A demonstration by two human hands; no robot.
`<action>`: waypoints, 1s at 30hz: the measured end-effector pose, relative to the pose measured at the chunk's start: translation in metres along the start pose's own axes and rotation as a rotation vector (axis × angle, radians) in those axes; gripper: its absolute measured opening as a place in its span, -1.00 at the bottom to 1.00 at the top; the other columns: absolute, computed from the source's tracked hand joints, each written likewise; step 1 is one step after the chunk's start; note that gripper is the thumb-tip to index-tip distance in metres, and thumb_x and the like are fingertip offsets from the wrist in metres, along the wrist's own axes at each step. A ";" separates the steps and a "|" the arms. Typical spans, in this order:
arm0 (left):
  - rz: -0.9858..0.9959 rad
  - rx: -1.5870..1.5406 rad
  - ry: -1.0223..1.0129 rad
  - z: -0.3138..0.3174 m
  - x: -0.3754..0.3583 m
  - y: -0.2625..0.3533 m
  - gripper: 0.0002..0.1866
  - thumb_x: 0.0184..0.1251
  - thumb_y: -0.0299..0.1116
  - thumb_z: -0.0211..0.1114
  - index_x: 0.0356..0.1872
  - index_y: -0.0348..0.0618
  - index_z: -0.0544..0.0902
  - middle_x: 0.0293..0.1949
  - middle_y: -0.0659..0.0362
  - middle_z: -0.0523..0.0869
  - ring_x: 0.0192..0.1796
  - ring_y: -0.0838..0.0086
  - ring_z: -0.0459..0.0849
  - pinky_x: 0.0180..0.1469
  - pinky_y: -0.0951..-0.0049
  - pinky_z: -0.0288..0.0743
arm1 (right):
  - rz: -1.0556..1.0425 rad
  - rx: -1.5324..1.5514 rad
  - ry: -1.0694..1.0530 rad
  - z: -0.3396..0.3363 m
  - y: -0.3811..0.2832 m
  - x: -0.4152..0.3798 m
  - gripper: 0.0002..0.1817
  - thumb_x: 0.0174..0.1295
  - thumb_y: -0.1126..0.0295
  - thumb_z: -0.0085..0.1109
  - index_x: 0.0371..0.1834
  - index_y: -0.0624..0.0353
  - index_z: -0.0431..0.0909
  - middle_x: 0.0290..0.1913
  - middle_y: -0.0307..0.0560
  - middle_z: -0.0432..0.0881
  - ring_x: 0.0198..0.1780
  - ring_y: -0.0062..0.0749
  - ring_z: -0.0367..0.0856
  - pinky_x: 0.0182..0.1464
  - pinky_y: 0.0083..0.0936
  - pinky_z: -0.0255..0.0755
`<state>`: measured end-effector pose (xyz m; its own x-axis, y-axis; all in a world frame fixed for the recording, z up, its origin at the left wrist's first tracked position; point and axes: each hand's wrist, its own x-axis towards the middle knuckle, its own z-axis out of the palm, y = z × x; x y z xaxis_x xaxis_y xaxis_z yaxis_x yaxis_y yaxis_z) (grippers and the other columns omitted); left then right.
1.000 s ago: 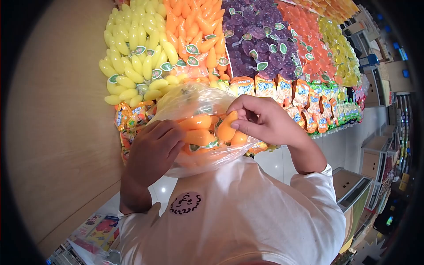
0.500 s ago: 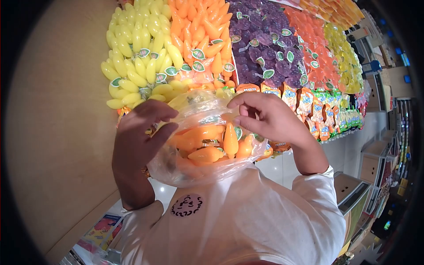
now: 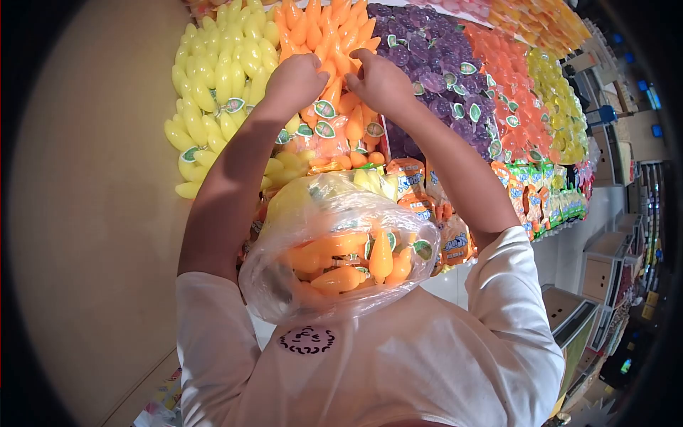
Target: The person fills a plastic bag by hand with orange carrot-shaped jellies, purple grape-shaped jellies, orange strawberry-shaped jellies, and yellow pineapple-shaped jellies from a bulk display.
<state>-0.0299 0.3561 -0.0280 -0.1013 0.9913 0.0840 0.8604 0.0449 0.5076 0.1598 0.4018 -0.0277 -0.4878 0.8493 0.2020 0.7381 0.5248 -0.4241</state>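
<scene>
My left hand point(image 3: 297, 84) and my right hand point(image 3: 383, 80) reach over the pile of orange carrot-shaped packs point(image 3: 327, 44). Thumb and fingers are apart on both hands, and I see nothing held in either. Part of the pile shows between them. Nearer my body, a clear plastic bag point(image 3: 284, 213) lies with its wide mouth facing me. Inside it are several orange carrot-shaped packs point(image 3: 339, 280), some with green leaf-shaped labels. Neither hand touches the bag.
Yellow banana-shaped packs point(image 3: 213, 78) lie left of the orange pile, purple grape-shaped packs point(image 3: 427, 60) to its right. Beyond are red packs point(image 3: 512, 107) and yellow-green packs point(image 3: 555, 117). Printed snack pouches point(image 3: 455, 238) line the front edge. A beige panel point(image 3: 99, 178) borders the left.
Both hands have left the bag's rim and moved forward and up over the orange pile. The bag now rests unheld, with its mouth wider.
</scene>
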 end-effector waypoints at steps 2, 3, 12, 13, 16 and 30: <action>0.029 0.093 0.023 0.009 0.003 0.002 -0.58 0.35 -0.14 0.32 -0.02 -0.33 0.71 -0.24 -0.10 0.79 -0.14 0.11 0.80 -0.05 0.20 0.63 | 0.001 -0.048 0.007 0.007 0.004 0.006 -0.46 0.29 0.11 0.30 0.23 0.23 0.59 -0.23 0.03 0.79 -0.16 -0.07 0.79 -0.10 -0.17 0.63; 0.058 0.187 0.048 0.011 0.001 0.006 -0.57 0.36 -0.13 0.31 -0.02 -0.36 0.71 -0.25 -0.10 0.79 -0.14 0.10 0.80 -0.05 0.19 0.64 | 0.000 -0.056 -0.001 0.008 0.005 0.008 -0.46 0.28 0.09 0.31 0.22 0.22 0.60 -0.23 0.03 0.79 -0.15 -0.07 0.79 -0.09 -0.16 0.64; -0.135 -0.023 -0.025 -0.015 0.001 0.019 -0.54 0.23 -0.11 0.37 -0.10 -0.40 0.69 -0.21 -0.07 0.79 -0.17 0.15 0.79 -0.09 0.19 0.62 | 0.045 0.127 0.026 -0.011 0.008 0.008 -0.41 0.14 0.03 0.37 0.13 0.20 0.63 -0.19 0.09 0.79 -0.16 -0.01 0.80 -0.11 -0.15 0.65; -0.131 -0.020 -0.025 -0.021 -0.003 0.017 -0.54 0.23 -0.11 0.37 -0.10 -0.40 0.69 -0.21 -0.07 0.79 -0.17 0.15 0.79 -0.09 0.19 0.62 | 0.066 0.189 0.038 -0.024 0.005 0.003 -0.41 0.13 0.03 0.37 0.13 0.21 0.63 -0.21 0.08 0.79 -0.19 -0.03 0.80 -0.13 -0.16 0.64; -0.135 -0.543 0.151 -0.057 -0.027 0.014 -0.59 0.24 -0.25 0.42 -0.03 -0.39 0.65 -0.30 0.21 0.71 -0.31 0.52 0.64 -0.19 0.44 0.54 | 0.007 0.357 0.141 -0.054 0.008 -0.016 -0.54 0.22 0.17 0.37 0.09 0.24 0.62 -0.39 -0.20 0.60 -0.34 -0.45 0.61 -0.24 -0.45 0.51; 0.278 -0.353 -0.069 -0.088 -0.277 0.100 -0.63 0.02 -0.43 0.48 -0.08 -0.15 0.64 -0.08 0.14 0.66 -0.12 0.18 0.65 -0.09 0.26 0.58 | -0.755 0.424 -0.067 -0.148 -0.048 -0.216 -0.62 0.13 0.38 0.43 0.05 0.08 0.66 -0.36 -0.20 0.49 -0.40 -0.30 0.56 -0.39 -0.38 0.44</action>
<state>0.0405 0.0756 0.0755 0.1527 0.9663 0.2071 0.6265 -0.2567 0.7359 0.2994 0.2016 0.0798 -0.8132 0.2705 0.5153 -0.0237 0.8693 -0.4937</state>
